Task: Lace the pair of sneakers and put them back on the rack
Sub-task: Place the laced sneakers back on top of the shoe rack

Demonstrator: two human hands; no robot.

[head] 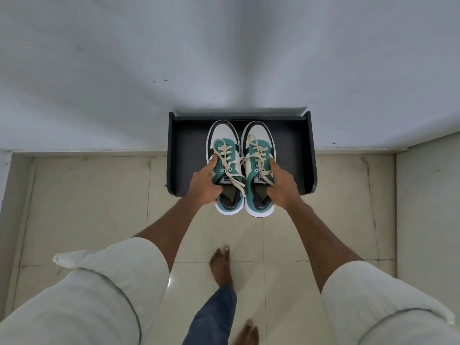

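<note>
Wall (224, 46): we see a smooth, matte grey-white plane filling the view from 9 through 12 to 3 o'clock, flecked with a few small dark marks.
Floor (94, 200): glossy cream tiles, square-cut with thin grout lines and faint scuffs, spread from the centre down to 6 o'clock.
Sleeves (104, 295): our rolled white cloth cuffs, soft and creased, sit at 7 and 5 o'clock.
Rack (308, 155): a dark, flat-panelled shelf with upright side boards and a low back rail stands against the wall just above centre, towards 12 o'clock.
Left sneaker (225, 158): teal suede-like panels, white rounded toe, dark trim, thick white sole; cream flat laces criss-cross it. Its toe lies over the rack's shelf and its heel juts past the front edge towards 6 o'clock.
Right sneaker (257, 158): the same build, close beside the left one at its 3 o'clock; its loose lace ends trail across to the left shoe.
Left hand (204, 184): we grip the left sneaker at its collar, fingers curled into the opening, thumb lying along the outer side.
Right hand (280, 186): we grip the right sneaker likewise, fingers tucked inside, thumb along the outer side.
Feet (221, 265): bare, on the tiles near 6 o'clock, below a blue trouser leg (211, 319).
</note>
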